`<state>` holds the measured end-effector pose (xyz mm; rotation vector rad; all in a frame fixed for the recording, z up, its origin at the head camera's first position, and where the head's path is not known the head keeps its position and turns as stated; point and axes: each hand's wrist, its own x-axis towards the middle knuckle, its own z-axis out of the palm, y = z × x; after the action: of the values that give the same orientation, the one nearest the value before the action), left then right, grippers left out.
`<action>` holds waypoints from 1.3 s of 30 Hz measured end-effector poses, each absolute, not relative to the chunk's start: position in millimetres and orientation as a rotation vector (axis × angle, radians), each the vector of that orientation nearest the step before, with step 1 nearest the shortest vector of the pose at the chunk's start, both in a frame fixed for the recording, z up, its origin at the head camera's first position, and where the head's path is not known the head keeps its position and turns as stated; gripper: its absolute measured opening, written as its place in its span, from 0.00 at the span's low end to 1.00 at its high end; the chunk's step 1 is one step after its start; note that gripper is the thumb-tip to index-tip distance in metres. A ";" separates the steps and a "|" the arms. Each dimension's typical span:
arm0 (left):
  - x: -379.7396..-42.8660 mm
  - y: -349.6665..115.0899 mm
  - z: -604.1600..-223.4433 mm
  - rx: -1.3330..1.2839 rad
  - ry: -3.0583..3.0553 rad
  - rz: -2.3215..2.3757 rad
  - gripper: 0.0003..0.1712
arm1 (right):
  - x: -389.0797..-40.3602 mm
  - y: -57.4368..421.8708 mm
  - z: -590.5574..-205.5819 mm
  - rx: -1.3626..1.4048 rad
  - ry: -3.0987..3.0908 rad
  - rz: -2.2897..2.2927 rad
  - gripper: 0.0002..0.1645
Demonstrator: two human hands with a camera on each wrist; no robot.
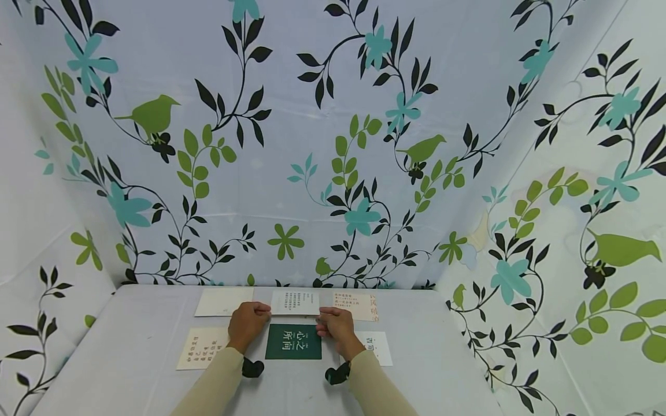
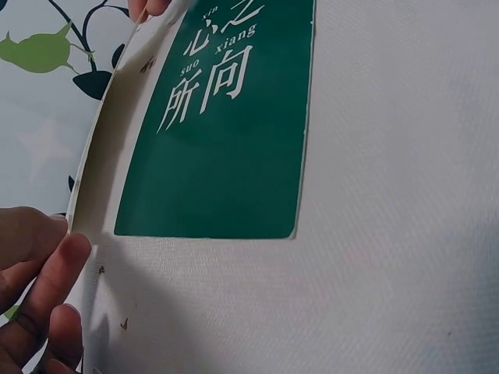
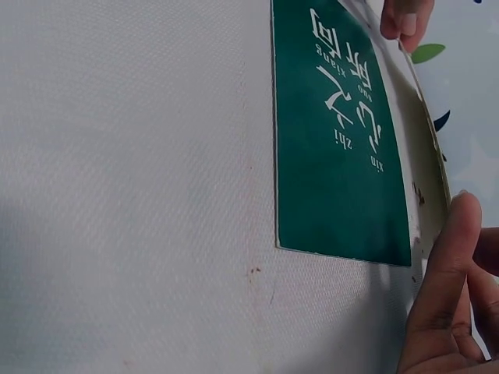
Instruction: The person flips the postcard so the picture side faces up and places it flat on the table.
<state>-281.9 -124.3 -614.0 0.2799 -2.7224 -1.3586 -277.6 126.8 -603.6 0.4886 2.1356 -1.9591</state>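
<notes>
Both hands hold a white card (image 1: 295, 302) with lines of dark print, tipped up off the table. At its left edge the left hand (image 1: 247, 327) pinches it between thumb and fingers; the right hand (image 1: 341, 331) pinches the opposite edge. Just in front of it, a dark green card (image 1: 293, 341) with large white characters lies flat on the table. In the left wrist view, the raised card's edge runs up from the left hand (image 2: 39, 292). The right wrist view shows the right hand (image 3: 448, 296) at the other end, with the green card (image 3: 335, 195) beside it.
A plain cream card (image 1: 218, 300) lies at back left, and a card with reddish print (image 1: 359, 306) at back right. Nearer are a cream printed card (image 1: 198, 349) on the left and a white card (image 1: 382, 348) partly behind the right wrist. A patterned curtain (image 1: 291, 190) hangs behind the table.
</notes>
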 end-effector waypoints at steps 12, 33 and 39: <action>-281.7 -123.5 -619.0 0.248 -2.751 -1.313 0.10 | -277.3 126.7 -605.0 0.460 2.121 -1.957 0.19; -284.9 -123.7 -617.7 0.253 -2.797 -1.272 0.09 | -279.5 126.2 -604.7 0.484 2.153 -1.905 0.18; -284.0 -125.2 -619.7 0.233 -2.807 -1.254 0.10 | -276.4 125.5 -603.2 0.485 2.168 -1.890 0.18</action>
<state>-284.0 -125.2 -619.7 0.2334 -2.8066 -1.2543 -276.4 125.5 -603.2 0.4849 2.1679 -1.8903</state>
